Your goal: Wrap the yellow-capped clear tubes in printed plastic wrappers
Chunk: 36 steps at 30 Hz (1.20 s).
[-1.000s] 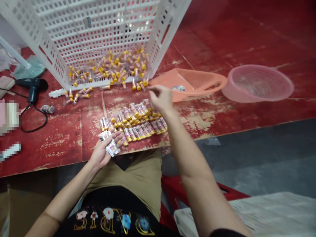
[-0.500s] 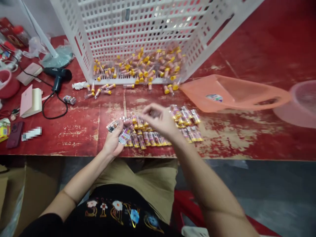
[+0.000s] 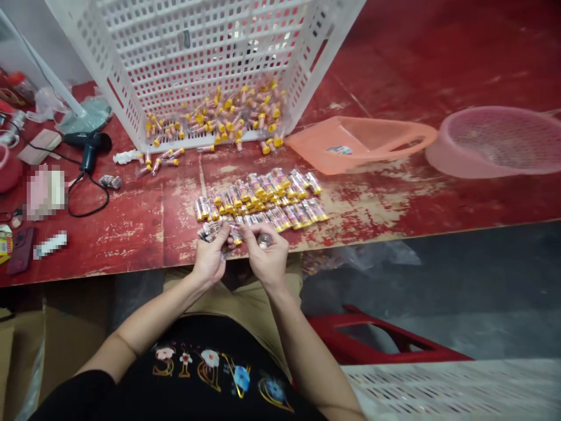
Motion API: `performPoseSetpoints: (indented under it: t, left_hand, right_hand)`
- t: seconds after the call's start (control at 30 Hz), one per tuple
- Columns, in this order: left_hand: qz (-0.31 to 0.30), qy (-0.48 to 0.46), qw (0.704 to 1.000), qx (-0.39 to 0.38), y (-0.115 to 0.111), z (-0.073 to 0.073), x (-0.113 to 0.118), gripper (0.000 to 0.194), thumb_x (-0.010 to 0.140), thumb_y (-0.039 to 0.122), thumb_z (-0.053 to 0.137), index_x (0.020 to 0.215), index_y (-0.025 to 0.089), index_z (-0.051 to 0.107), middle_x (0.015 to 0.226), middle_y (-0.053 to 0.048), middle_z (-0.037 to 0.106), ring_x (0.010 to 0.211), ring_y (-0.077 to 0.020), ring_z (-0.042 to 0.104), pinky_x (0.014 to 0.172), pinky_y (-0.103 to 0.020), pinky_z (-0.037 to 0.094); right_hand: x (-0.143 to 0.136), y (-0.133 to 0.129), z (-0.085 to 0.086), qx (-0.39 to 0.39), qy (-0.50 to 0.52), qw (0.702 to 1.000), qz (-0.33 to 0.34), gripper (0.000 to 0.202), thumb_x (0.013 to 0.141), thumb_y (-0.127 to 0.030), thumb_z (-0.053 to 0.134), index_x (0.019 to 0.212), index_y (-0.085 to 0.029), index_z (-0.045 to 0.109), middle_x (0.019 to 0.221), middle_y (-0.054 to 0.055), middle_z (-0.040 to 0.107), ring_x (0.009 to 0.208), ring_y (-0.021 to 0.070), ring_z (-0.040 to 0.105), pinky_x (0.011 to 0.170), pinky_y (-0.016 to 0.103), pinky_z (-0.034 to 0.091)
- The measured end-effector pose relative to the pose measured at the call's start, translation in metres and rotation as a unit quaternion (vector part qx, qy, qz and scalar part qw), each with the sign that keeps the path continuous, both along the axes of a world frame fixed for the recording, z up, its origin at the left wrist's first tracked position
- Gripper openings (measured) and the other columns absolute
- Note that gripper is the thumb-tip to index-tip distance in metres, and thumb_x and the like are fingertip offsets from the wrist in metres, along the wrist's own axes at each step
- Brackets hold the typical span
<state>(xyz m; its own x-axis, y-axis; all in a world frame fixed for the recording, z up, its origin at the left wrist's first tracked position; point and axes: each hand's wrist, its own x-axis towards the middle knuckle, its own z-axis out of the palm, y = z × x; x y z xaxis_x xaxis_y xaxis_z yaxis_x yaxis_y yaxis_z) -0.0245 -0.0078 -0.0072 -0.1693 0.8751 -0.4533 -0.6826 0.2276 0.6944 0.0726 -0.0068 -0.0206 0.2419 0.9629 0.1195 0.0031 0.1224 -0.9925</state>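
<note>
My left hand (image 3: 211, 254) is closed on a small bunch of printed labels (image 3: 210, 230), pinched under the thumb. Close beside it, my right hand (image 3: 268, 254) is closed too, its thumb and fingertip meeting at the labels. The round end of a small clear tube (image 3: 263, 241) pokes out of its curled fingers. Just beyond both hands lie rows of labelled tubes with yellow caps (image 3: 258, 193). Fingers hide part of what is between the hands.
A white perforated crate (image 3: 210, 52) lies tipped toward me with many yellow-capped tubes (image 3: 228, 117); several have spilled out. Right of it are an orange scoop (image 3: 372, 146) and a pink basket (image 3: 442, 155). A hair dryer (image 3: 90, 149) and phone (image 3: 21, 250) lie left.
My right hand has come back from above the tube rows to meet the left hand, now with a tube in it. The view has turned to the right.
</note>
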Motion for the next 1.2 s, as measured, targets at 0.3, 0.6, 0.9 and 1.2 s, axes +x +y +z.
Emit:
performPoseSetpoints:
  t: [0.3, 0.6, 0.9, 1.2]
  left_hand:
    - [-0.008, 0.022, 1.0, 0.019, 0.004, 0.014, 0.0, 0.054, 0.05, 0.041, 0.095, 0.074, 0.014, 0.054, 0.061, 0.006, 0.055, 0.05, -0.0046, 0.048, 0.044, -0.018, 0.036]
    - [-0.064, 0.008, 0.998, 0.012, 0.0, 0.013, -0.002, 0.055, 0.051, 0.043, 0.094, 0.078, 0.015, 0.055, 0.065, 0.006, 0.055, 0.052, -0.0039, 0.048, 0.045, -0.017, 0.036]
    - [-0.147, -0.004, 0.989, -0.005, 0.001, 0.016, -0.005, 0.052, 0.053, 0.041, 0.094, 0.085, 0.014, 0.064, 0.074, 0.002, 0.065, 0.057, -0.0078, 0.057, 0.046, -0.019, 0.046]
    - [-0.156, 0.036, 0.987, 0.017, -0.001, 0.025, -0.001, 0.046, 0.056, 0.033, 0.093, 0.085, 0.013, 0.063, 0.077, 0.002, 0.066, 0.056, -0.0057, 0.056, 0.044, -0.016, 0.042]
  right_hand:
    - [0.034, -0.031, 0.001, -0.088, 0.158, 0.978, 0.106, 0.037, 0.083, -0.038, 0.07, 0.116, -0.024, 0.063, 0.095, 0.002, 0.062, 0.077, 0.0114, 0.061, 0.07, 0.025, 0.054]
    - [0.03, -0.05, 0.017, 0.044, 0.001, 0.999, -0.029, 0.036, 0.077, -0.023, 0.081, 0.109, -0.022, 0.064, 0.101, 0.005, 0.074, 0.091, 0.0175, 0.073, 0.086, 0.031, 0.061]
    - [0.043, -0.045, 0.026, 0.144, -0.135, 0.98, -0.024, 0.027, 0.083, -0.015, 0.074, 0.108, -0.025, 0.074, 0.11, 0.006, 0.073, 0.102, 0.021, 0.071, 0.093, 0.038, 0.06]
    - [0.055, -0.056, 0.024, 0.102, -0.139, 0.974, 0.147, 0.056, 0.098, -0.012, 0.048, 0.151, -0.031, 0.043, 0.151, 0.006, 0.053, 0.139, 0.0215, 0.052, 0.118, 0.042, 0.045]
